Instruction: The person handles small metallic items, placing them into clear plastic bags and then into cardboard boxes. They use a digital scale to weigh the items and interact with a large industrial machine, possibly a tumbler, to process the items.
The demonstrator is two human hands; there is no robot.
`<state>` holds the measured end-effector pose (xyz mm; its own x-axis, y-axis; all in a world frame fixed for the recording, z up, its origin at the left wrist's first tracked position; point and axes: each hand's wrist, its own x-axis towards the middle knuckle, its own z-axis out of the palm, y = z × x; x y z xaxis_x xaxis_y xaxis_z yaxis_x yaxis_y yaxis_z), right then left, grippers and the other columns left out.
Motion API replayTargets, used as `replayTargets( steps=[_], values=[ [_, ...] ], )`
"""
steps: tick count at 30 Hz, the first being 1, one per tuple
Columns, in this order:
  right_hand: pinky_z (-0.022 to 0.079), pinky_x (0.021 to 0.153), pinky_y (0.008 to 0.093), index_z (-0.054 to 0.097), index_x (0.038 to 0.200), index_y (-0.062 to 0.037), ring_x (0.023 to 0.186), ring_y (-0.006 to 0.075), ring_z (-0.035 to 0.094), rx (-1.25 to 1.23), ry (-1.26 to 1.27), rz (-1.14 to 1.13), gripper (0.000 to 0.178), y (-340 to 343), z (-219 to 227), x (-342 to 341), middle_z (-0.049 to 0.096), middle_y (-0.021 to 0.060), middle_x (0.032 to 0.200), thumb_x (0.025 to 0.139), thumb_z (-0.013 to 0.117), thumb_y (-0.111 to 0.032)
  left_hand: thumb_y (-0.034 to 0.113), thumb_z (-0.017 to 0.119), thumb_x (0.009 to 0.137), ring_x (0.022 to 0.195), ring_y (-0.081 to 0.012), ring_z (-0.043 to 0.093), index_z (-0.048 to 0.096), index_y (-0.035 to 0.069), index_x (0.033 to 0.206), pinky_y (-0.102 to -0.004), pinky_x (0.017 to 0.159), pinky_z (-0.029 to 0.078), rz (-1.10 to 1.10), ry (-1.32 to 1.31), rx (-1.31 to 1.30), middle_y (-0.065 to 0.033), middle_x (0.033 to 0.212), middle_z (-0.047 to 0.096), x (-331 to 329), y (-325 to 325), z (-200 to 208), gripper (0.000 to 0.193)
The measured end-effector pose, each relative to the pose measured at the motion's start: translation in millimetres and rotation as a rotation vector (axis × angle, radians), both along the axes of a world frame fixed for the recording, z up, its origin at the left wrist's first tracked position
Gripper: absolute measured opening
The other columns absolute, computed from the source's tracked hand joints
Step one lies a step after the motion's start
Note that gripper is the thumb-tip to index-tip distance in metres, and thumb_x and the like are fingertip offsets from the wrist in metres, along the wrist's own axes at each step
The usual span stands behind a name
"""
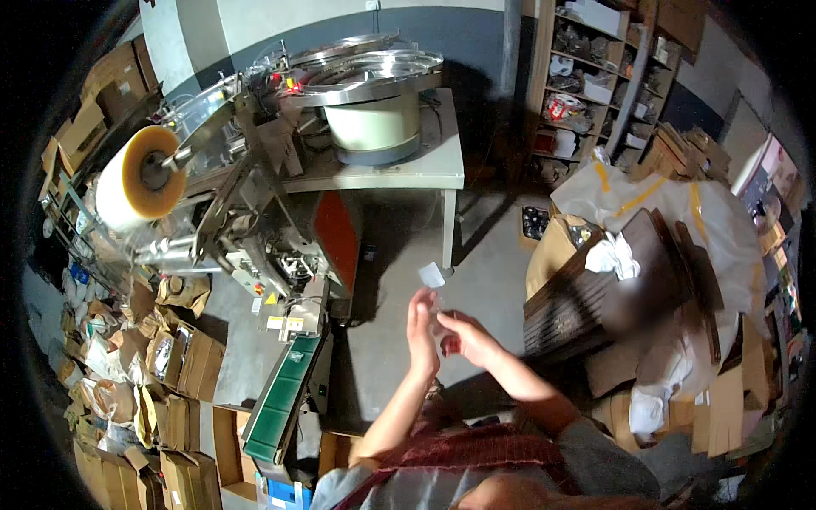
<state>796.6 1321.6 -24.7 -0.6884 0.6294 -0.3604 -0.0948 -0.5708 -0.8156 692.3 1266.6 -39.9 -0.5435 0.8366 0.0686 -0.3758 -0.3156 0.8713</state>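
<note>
My left hand point(422, 333) is raised in front of me, its fingers stretched out and pointing away. Close beside it, my right hand point(473, 338) reaches across with bent fingers toward the left palm. Something clear and shiny, perhaps thin plastic, shows faintly between the two hands; its kind cannot be made out. A small reddish patch shows under my right hand, too blurred to name. Just beyond my left fingertips appears a small white rectangular piece point(432, 274); whether it lies on the floor or is touched by the fingers is unclear.
At the left stands a packaging machine with a film roll point(143, 177) and a green conveyor belt point(285, 399). A metal bowl feeder point(374, 119) sits on a white table point(382, 177). Cardboard boxes point(189, 480) line the left; dark brown panels point(586, 297) and shelves point(586, 72) are at right.
</note>
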Motion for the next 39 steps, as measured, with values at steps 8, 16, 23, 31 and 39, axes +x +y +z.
replayTargets(
  steps=[8, 16, 23, 31, 39],
  values=[
    [0.057, 0.063, 0.0322, 0.049, 0.126, -0.0032, 0.075, 0.0196, 0.067, 0.299, 0.126, 0.023, 0.042, 297.4, 58.8, -83.0, 0.065, 0.0114, 0.099, 0.086, 0.06, 0.003, 0.057, 0.04, 0.101, 0.105, -0.0205, 0.063, 0.039, 0.009, 0.148, -0.0371, 0.089, 0.052, -0.348, 0.114, -0.036, -0.0108, 0.125, 0.06, -116.7, 247.4, 72.9, 0.067],
    [0.053, 0.087, 0.0313, 0.035, 0.146, -0.0111, 0.104, 0.0151, 0.059, 0.863, 0.167, 0.43, 0.074, 517.8, 44.3, -166.6, 0.048, 0.0099, 0.137, 0.081, 0.063, 0.009, 0.009, 0.066, 0.088, 0.07, -0.0216, 0.069, 0.044, 0.002, 0.137, -0.0328, 0.06, 0.055, 0.018, 0.626, -0.332, -0.0154, 0.082, 0.07, -196.2, 412.3, 48.9, 0.054],
    [0.05, 0.083, 0.0469, 0.017, 0.152, -0.0127, 0.103, 0.0425, 0.064, 1.218, -0.168, 0.934, 0.08, 611.5, 69.3, -198.6, 0.062, 0.0295, 0.114, 0.083, 0.054, 0.002, 0.018, 0.064, 0.085, 0.076, -0.0424, 0.067, 0.04, 0.011, 0.129, -0.0487, 0.063, 0.052, 0.387, 1.095, -0.816, -0.0184, 0.081, 0.068, -162.8, 475.1, 47.2, 0.051],
    [0.046, 0.063, 0.0568, 0.029, 0.137, -0.0011, 0.074, 0.0497, 0.063, 1.565, 0.235, 1.115, 0.07, 645.3, 52.5, -226.6, 0.06, 0.0336, 0.077, 0.071, 0.049, 0.011, 0.006, 0.066, 0.069, 0.079, -0.0352, 0.066, 0.046, 0.001, 0.098, -0.044, 0.07, 0.054, 0.402, 1.388, -1.073, -0.0171, 0.083, 0.063, -137.3, 501.3, 63.4, 0.036],
    [0.053, 0.071, 0.0517, 0.036, 0.119, 0.0056, 0.082, 0.0464, 0.065, 1.776, 0.227, 1.401, 0.055, 656.9, 71.0, -245.6, 0.063, 0.0305, 0.081, 0.069, 0.059, 0.006, 0.011, 0.068, 0.067, 0.082, -0.0348, 0.068, 0.048, -0.004, 0.103, -0.0426, 0.07, 0.055, 0.17, 1.384, -1.304, -0.0195, 0.089, 0.064, -140.9, 519.5, 77.3, 0.044]
  ],
)
